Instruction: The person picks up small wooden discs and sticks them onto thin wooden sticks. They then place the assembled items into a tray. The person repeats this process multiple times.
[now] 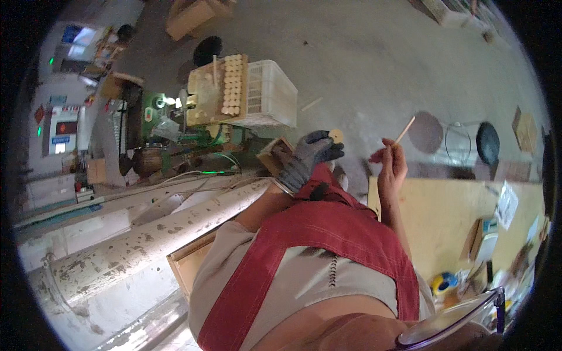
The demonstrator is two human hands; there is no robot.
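Left hand: the left hand [307, 157] wore a grey and black work glove; its grip was closed around a small round wooden disc [336, 136], which showed pale above the fingertips.
Right hand: the right hand [391, 162] was bare; its grip pinched a thin wooden stick [405, 130] between thumb and fingers, and the stick pointed up and to the right, away from the person.
Disc and stick: both were held in the air above the grey floor [363, 64], near each other but apart, the disc on the left and the stick on the right.
Clothes: the person wore a red apron [328, 234] over a light shirt.
Box: a small wooden box [274, 154] stood just beside the gloved hand, on its left side.
Crate: a white plastic crate [272, 93] stood further away on the floor, and a wooden tray with rows of round pale wooden pieces [233, 85] was touching its left side.
Machine: a green machine [175, 126] with cables was below the tray in the picture.
Pipe: a thick pale pipe [158, 234] with peeled paint ran slanted at the left.
Worktop: a light wooden worktop [439, 216] lay at the right, with papers and small things on its far right part.
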